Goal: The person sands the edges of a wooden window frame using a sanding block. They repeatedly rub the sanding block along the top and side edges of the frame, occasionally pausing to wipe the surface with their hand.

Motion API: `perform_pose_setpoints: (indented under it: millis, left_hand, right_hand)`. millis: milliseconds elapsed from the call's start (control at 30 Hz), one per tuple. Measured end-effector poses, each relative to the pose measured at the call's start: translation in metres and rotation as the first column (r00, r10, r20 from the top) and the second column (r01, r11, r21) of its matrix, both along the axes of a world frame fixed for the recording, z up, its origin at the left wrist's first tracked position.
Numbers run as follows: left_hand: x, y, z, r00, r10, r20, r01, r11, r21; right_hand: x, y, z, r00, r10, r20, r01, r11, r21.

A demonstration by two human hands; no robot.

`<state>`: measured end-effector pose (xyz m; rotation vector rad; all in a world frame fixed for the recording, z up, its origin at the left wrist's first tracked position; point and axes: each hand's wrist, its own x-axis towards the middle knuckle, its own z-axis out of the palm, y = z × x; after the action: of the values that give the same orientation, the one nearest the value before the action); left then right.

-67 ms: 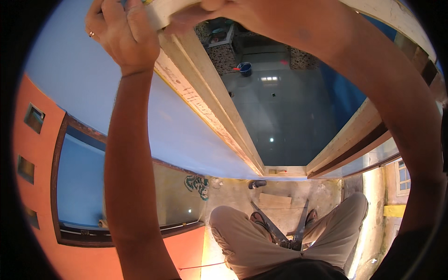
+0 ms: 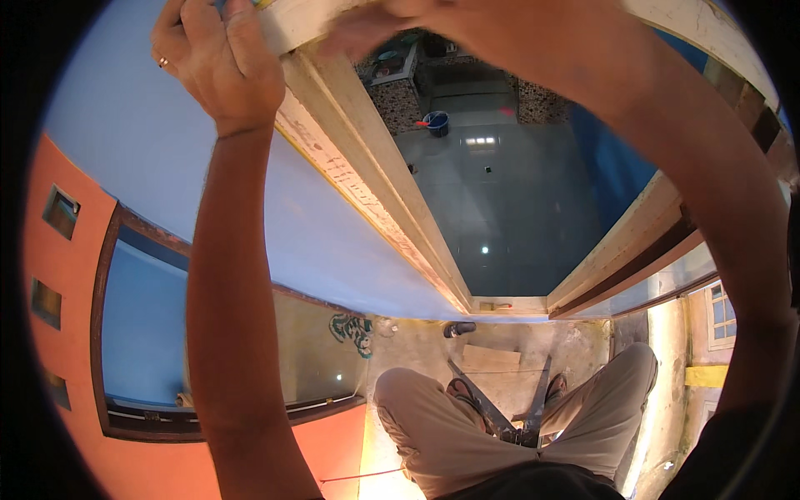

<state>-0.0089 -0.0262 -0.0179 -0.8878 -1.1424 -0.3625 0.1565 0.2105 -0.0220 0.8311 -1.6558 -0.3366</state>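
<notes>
My left hand (image 2: 223,71) is raised at the upper left, its fingers curled in beside the corner of a pale, unpainted door frame (image 2: 379,171). A small bit of blue and yellow shows by its fingertips at the picture's top edge; what it belongs to is cut off. Across the opening reaches my right arm, with my right hand (image 2: 396,23) against or just under the frame's top beam (image 2: 304,18). Motion smears that hand and its fingertips lie partly out of the picture, so whether it holds anything is hidden.
Below me stand dark ladder legs (image 2: 487,404) between my knees. A board (image 2: 492,359), dark footwear (image 2: 458,329) and a green patterned cloth (image 2: 352,333) lie on the floor. A window (image 2: 146,317) hangs open at left. Through the doorway is a blue bucket (image 2: 437,123).
My right hand has slid a little to the right along the top beam and is more blurred. My left hand stays in place.
</notes>
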Motion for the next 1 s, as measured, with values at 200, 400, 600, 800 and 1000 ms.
perform_pose_setpoints:
  millis: [200, 400, 600, 800, 1000]
  left_hand:
    - [-0.003, -0.018, -0.01, 0.999, 0.043, 0.018, -0.043, 0.999, -0.002]
    - [0.001, -0.013, -0.009, 0.997, 0.058, 0.046, -0.058, 0.998, 0.001]
    - [-0.002, -0.014, -0.01, 0.998, 0.055, 0.026, -0.055, 0.998, 0.014]
    - [0.002, -0.023, -0.012, 0.994, 0.106, 0.015, -0.105, 0.994, -0.011]
    - [0.0, -0.029, -0.009, 0.989, 0.146, -0.023, -0.147, 0.989, -0.024]
  right_hand:
    - [-0.005, 0.027, -0.019, 0.926, 0.359, 0.115, -0.348, 0.931, -0.106]
    - [-0.008, -0.024, -0.008, 0.995, -0.075, 0.062, 0.079, 0.994, -0.071]
    - [0.021, 0.007, -0.02, 0.975, 0.127, 0.181, -0.054, 0.931, -0.361]
    - [0.002, -0.027, -0.007, 0.954, -0.215, 0.208, 0.252, 0.953, -0.169]
    - [-0.025, -0.007, -0.023, 0.985, 0.131, 0.114, -0.099, 0.963, -0.249]
